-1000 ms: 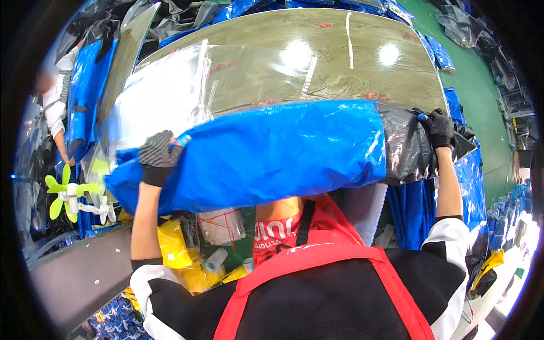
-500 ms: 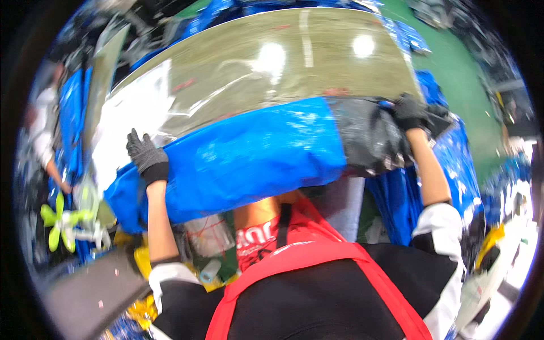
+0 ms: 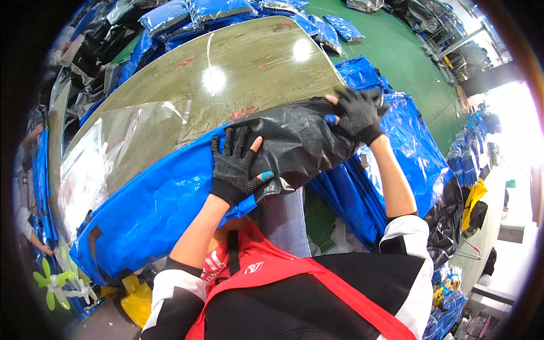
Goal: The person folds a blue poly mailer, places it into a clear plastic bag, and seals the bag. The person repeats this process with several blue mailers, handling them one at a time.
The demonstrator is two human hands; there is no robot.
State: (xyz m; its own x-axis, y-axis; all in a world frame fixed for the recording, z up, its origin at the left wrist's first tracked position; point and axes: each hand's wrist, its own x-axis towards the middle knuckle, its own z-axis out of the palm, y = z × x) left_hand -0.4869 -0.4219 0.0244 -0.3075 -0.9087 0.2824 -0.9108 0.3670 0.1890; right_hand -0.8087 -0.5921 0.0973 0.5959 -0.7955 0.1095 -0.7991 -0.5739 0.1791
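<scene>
Your left hand (image 3: 237,164), in a black dotted fingerless glove, lies flat with fingers spread on the long blue bag (image 3: 153,207), right where its blue body meets the black plastic end (image 3: 297,141); it presses rather than grips. Your right hand (image 3: 356,113), gloved the same way, rests on the far side of that black end, fingers curled over the crinkled plastic, though you cannot tell whether it truly pinches it. The bag lies along the near edge of the glossy wooden table (image 3: 255,62), slanting down to your left. A clear plastic sheet (image 3: 113,153) is spread on the table just beyond the bag. More blue bags (image 3: 408,147) are stacked to your right beside the green floor (image 3: 396,34).
</scene>
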